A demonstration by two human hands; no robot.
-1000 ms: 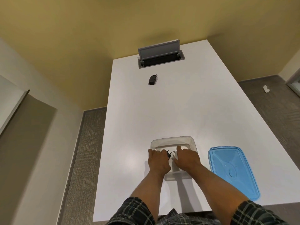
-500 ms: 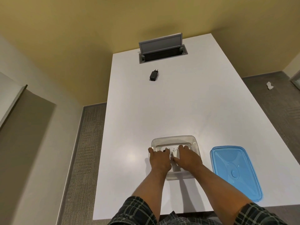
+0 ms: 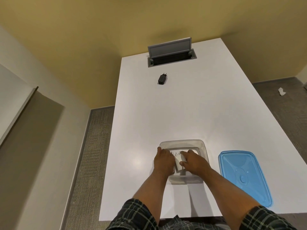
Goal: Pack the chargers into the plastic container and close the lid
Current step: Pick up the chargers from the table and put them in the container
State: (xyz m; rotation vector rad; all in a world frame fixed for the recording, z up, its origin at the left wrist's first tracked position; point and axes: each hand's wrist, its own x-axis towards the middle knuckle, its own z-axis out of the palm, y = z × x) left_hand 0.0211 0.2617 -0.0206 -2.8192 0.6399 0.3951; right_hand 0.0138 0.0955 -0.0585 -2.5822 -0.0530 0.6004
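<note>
A clear plastic container (image 3: 182, 141) sits near the table's front edge with both my hands inside it. My right hand (image 3: 194, 163) grips a white charger (image 3: 179, 161) that lies on the container floor, prongs pointing away from me. My left hand (image 3: 163, 161) is closed over a dark charger; only its prongs and a dark edge (image 3: 173, 170) show. The blue lid (image 3: 240, 176) lies flat on the table just right of the container. Another black charger (image 3: 162, 79) lies far back on the table, apart from both hands.
The white table (image 3: 199, 105) has a grey cable box (image 3: 171, 53) with its flap raised at the far end. Yellow wall behind, carpet on both sides, and a white scrap (image 3: 281, 91) on the floor at right.
Both hands have sunk lower into the container and spread slightly, so the white charger now shows between them. The view has tilted a little; the lid and the far black charger stay put.
</note>
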